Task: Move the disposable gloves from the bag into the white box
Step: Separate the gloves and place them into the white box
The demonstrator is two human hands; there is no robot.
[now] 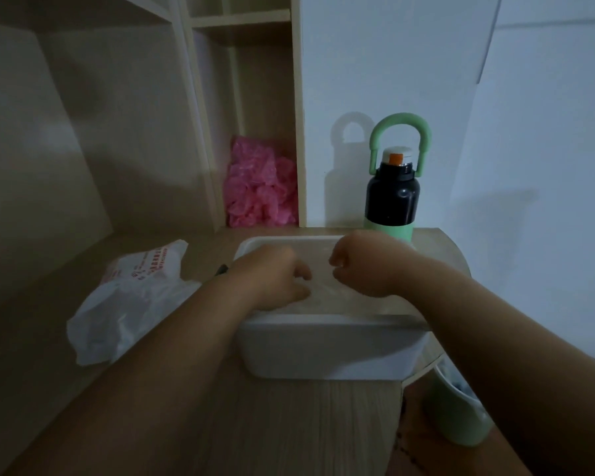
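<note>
– Forearms [172,372] are reaching in from the desk's [323,427] near edge, closest to us. What is lying furthest left?
– The bag [131,304] is lying crumpled toward the desk's left edge. It is white with red print, and it is sagging flat, apart from the box.
– And behind it?
– A pink heap [260,187] of thin plastic is filling the bottom of a shelf [220,108] compartment at the desk's far edge.
– What is the left hand [275,276] doing?
– It is dipping over the left rim of the box [330,348], its fingers curling down onto the gloves [323,293].
– Where are the gloves lying?
– They are lying as a clear, filmy layer inside the box, which is sitting by the desk's right edge.
– And the right hand [361,266]?
– It is hanging over the box's right half with its fingers curling tight toward the thumb. I cannot tell whether it is pinching any film.
– Is anything standing further right?
– A black and green bottle [392,197] with a loop handle is standing upright at the desk's far right corner, just behind the box. A green bin [457,417] is standing below the desk's right edge.
</note>
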